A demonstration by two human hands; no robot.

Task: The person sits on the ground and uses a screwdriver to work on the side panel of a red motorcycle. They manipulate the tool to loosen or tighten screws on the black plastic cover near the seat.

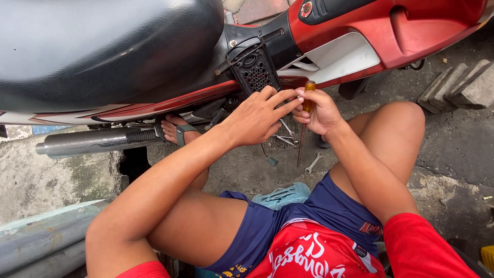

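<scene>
Right hand (320, 110) grips an orange-handled screwdriver (307, 100); left hand (257, 117) fingertips pinch beside it.

Outdoors, flat daylight — rough grey concrete ground (458, 149), cracked and stained. Stacked concrete blocks (458, 85) at upper right. Grey metal pipes (41, 242) lie along the lower left edge. Mossy patch on the concrete slab (62, 175) at left — dark gap beside it.

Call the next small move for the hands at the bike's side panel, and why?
Probably turn the screwdriver tip-up toward the black vented cover. The right hand grips its amber handle with the shaft pointing down at the ground, while the left hand fingertips pinch something small beside it.
</scene>
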